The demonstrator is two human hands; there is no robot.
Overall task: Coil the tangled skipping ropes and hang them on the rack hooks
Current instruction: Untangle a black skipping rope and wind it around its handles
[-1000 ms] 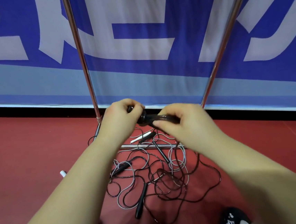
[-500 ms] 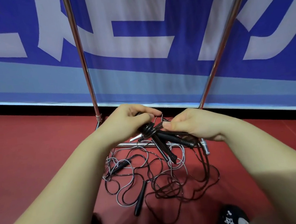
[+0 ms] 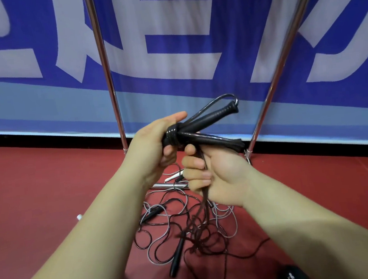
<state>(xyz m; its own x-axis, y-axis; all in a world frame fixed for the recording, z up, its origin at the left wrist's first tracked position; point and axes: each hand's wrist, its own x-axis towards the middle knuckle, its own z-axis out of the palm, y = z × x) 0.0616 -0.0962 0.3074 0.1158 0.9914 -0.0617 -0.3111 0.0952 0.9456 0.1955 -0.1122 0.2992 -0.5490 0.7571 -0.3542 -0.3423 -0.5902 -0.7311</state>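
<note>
My left hand (image 3: 154, 145) grips the wrapped end of a black skipping rope (image 3: 208, 123), where cord is wound around its two black handles; the handles fan out to the right. My right hand (image 3: 218, 178) is closed around that rope's bunched dark cord just below the handles, and the strands hang down from my fist. On the red floor beneath lies a tangle of other ropes (image 3: 187, 231), black and grey cords with black and white handles. The rack's two chrome uprights (image 3: 104, 63) rise behind my hands; its hooks are out of view.
A chrome base bar (image 3: 169, 185) of the rack lies on the floor behind the tangle. A blue and white banner (image 3: 180, 38) covers the wall. A black shoe (image 3: 297, 277) shows at the bottom right. A small white handle tip (image 3: 79, 216) lies left of the tangle.
Both hands have lifted the black rope's handles higher. My right hand has shifted from the handles down onto the hanging cord, and the loops have risen off the floor pile.
</note>
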